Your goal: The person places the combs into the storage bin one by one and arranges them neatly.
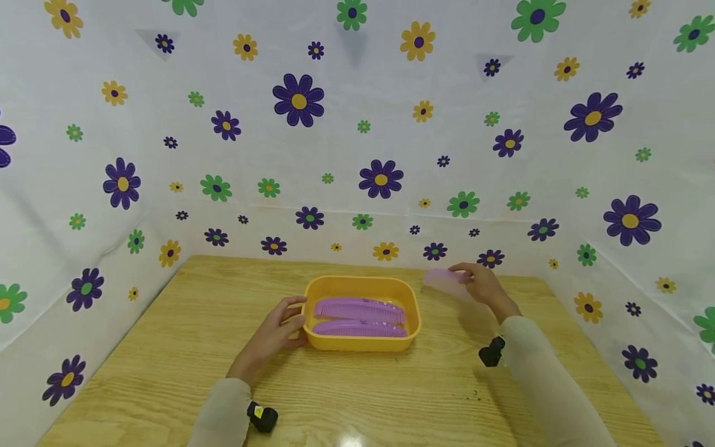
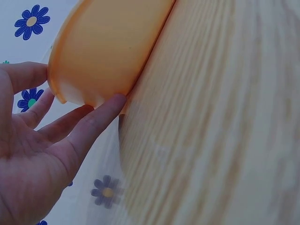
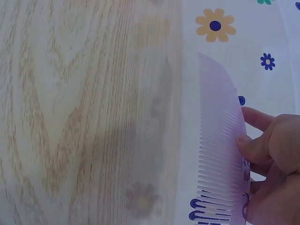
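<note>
Two purple combs lie side by side in a yellow plastic basin (image 1: 363,343): one comb (image 1: 357,308) toward the back, the other comb (image 1: 357,328) nearer the front. My left hand (image 1: 274,335) touches the basin's left end with its fingers spread, and the left wrist view shows these fingers (image 2: 89,126) against the outer wall. To the right of the basin, my right hand (image 1: 483,287) pinches a pale purple comb (image 3: 220,136) by its spine between thumb and fingers. In the right wrist view this comb's teeth point left, above the table.
The wooden table (image 1: 357,397) runs back to a white cloth wall (image 1: 357,149) printed with flowers, which also encloses both sides. Small dark specks (image 1: 475,395) lie on the table at the front right. Each wrist carries a black camera (image 1: 491,352).
</note>
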Available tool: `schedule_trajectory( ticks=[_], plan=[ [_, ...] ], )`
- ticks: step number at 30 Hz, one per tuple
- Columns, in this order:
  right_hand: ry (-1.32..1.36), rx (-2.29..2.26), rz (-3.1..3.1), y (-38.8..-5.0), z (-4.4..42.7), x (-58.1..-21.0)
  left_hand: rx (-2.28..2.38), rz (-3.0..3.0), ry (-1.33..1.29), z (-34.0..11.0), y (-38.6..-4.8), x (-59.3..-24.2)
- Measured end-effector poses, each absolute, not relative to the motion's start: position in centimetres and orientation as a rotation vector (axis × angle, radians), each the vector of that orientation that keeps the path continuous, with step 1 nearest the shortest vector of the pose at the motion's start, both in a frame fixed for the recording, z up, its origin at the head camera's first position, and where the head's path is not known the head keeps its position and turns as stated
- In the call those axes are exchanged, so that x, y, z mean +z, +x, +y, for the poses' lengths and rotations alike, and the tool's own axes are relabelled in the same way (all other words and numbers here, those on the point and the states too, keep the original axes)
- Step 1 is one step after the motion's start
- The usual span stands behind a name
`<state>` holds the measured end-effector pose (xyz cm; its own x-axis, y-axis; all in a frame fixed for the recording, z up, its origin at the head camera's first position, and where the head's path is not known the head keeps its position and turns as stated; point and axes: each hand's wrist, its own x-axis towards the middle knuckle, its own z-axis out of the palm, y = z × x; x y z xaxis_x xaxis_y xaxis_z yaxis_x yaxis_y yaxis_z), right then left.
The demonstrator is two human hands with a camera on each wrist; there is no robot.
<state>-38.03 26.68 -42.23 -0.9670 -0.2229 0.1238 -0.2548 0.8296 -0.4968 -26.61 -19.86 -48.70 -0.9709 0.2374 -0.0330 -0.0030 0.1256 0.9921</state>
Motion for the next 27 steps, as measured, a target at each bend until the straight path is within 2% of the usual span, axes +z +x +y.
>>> schedule_trajectory(
  ticks=[27],
  plan=[
    [0.444,0.885,-2.935,-36.9,24.0,-40.1,1.944,2.212,0.241,-19.9,-26.7,-48.8]
  ],
)
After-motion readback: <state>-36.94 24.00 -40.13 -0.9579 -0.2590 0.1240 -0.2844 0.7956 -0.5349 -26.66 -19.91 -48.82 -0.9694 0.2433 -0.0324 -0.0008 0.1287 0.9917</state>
